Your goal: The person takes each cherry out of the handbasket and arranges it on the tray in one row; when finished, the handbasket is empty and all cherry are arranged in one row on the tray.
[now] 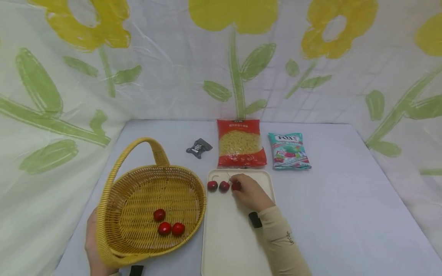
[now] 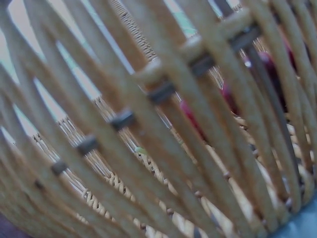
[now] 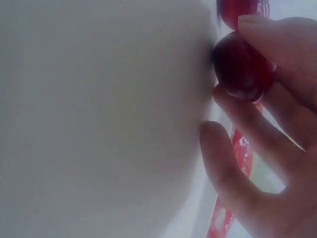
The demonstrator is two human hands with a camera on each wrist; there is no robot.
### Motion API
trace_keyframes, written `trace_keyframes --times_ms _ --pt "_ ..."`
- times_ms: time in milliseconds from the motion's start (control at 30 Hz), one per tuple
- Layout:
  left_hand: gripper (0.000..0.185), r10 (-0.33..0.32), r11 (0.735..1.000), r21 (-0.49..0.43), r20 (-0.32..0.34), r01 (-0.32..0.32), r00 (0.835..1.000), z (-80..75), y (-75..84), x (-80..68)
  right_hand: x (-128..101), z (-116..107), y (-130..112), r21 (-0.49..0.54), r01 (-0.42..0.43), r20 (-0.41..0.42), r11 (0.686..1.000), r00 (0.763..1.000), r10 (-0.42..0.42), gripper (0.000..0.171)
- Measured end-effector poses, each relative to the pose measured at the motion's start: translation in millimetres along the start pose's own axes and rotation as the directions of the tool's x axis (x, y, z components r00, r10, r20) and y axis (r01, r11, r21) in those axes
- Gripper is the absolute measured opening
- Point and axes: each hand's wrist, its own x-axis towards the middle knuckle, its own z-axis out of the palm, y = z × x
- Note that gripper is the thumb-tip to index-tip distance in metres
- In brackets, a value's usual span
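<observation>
Along the far edge of the tabletop (image 1: 345, 199), 1 green bag (image 1: 290, 153) is showing "FOX'S", while 1 red pasta bag (image 1: 240, 143) and 1 black packet (image 1: 199, 148) are bearing print too small to read. Near the far edge of the tray (image 1: 224, 245), the right hand (image 1: 250, 191) is pinching 1 cherry (image 1: 236, 186), its fingers partly covering it; 2 other cherries (image 1: 224, 186) are lying toward the far-left corner. By the tabletop's left edge, 1 basket (image 1: 201, 191) is holding 3 red fruits (image 1: 164, 229) and hiding the fingers of the left hand (image 1: 92, 241), whose state I cannot tell.
</observation>
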Motion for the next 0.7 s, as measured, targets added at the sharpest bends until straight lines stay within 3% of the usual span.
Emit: trace_keyframes --times_ms 33,100,167,233,267,367,533,700 --pt "0.05 -0.076 0.981 -0.174 0.039 0.082 0.996 -0.2 1.0 0.5 0.1 0.3 0.3 0.0 -0.006 0.0 1.0 1.0 0.006 0.033" --pt "0.047 -0.078 0.981 -0.177 0.029 0.082 0.997 -0.5 2.0 0.6 0.1 0.0 -0.1 -0.002 -0.022 -0.004 1.0 1.0 0.022 0.038" --pt "0.04 -0.109 0.965 -0.238 0.028 0.113 0.994 -0.6 4.6 2.0 0.7 -0.2 -0.4 -0.007 -0.036 -0.01 0.999 0.999 0.036 0.042" --pt "0.035 -0.155 0.92 -0.357 0.044 0.161 0.987 -2.2 8.4 4.0 1.3 -0.8 -1.1 -0.013 -0.043 -0.018 0.999 0.999 0.043 0.044" --pt "0.037 -0.117 0.959 -0.259 0.018 0.118 0.993 -2.6 9.4 4.4 1.5 -1.3 -1.6 -0.013 -0.045 -0.022 0.999 0.999 0.045 0.044" --pt "0.035 -0.131 0.943 -0.304 0.031 0.134 0.991 -4.2 12.3 5.7 1.5 -2.3 -2.6 -0.007 -0.046 -0.017 0.999 0.999 0.046 0.045" --pt "0.046 -0.046 0.988 -0.147 0.006 0.047 0.999 -3.0 10.7 4.7 0.7 -2.5 -3.5 -0.005 -0.056 -0.003 0.998 0.998 0.056 0.045" --pt "0.048 -0.044 0.99 -0.134 -0.008 0.042 0.999 0.0 7.2 4.6 1.0 -3.9 -3.8 -0.008 -0.062 0.013 0.998 0.998 0.062 0.048"
